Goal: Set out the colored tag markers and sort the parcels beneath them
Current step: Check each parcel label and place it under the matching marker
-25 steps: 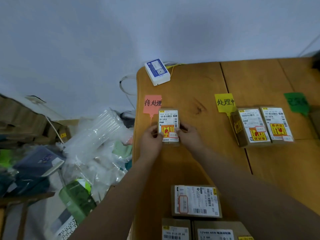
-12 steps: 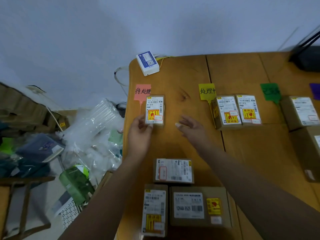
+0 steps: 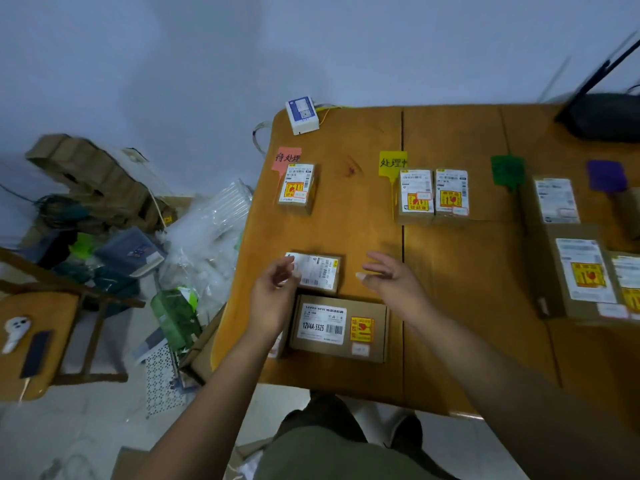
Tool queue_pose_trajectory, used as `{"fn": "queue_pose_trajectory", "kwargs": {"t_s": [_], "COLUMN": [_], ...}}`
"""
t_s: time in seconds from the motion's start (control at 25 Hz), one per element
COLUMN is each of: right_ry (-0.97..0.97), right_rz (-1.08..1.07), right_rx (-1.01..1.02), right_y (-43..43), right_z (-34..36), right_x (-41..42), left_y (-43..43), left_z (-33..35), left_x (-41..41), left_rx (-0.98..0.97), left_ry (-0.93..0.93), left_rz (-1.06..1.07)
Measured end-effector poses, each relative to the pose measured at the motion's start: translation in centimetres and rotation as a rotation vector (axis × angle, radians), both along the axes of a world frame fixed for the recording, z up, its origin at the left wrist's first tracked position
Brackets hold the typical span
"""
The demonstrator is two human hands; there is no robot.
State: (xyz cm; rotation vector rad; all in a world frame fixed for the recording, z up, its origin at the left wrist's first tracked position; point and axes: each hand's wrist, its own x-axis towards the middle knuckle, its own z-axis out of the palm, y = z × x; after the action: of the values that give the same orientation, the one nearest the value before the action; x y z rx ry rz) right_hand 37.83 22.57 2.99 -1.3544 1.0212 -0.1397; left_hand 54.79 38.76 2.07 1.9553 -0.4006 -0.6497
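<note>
Four tags lie along the far side of the wooden table: pink tag, yellow tag, green tag, purple tag. One small parcel lies under the pink tag, and two parcels sit under the yellow one. Several brown parcels rest below the green tag. My left hand hovers open at the left end of a small white-labelled parcel. My right hand is open, just right of that parcel. A larger parcel marked 12V4A lies in front of it.
A white device with a cable sits at the table's far left corner, and a black object at the far right. Plastic bags and cardboard pile on the floor to the left. A wooden stool holds small items.
Both hands let go of the parcel under the pink tag and drew back toward me, to the small white-labelled parcel. The view tilted down and pulled back.
</note>
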Motion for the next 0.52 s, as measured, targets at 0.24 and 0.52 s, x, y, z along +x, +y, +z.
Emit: {"fn": "queue_pose_trajectory", "kwargs": {"t_s": [0.24, 0.52], "right_ry": [0.099, 0.292], "right_rz": [0.072, 0.181], "right_rx": [-0.025, -0.16], "right_y": [1.5, 1.1], "right_z": [-2.6, -7.4], "right_x": [0.0, 8.6], "left_y": [2.3, 4.2], "left_z": [-1.8, -6.0], "left_x": [-1.1, 2.1], "left_rx": [0.09, 0.709], "left_ry": [0.003, -0.095], "left_rz": [0.038, -0.199]}}
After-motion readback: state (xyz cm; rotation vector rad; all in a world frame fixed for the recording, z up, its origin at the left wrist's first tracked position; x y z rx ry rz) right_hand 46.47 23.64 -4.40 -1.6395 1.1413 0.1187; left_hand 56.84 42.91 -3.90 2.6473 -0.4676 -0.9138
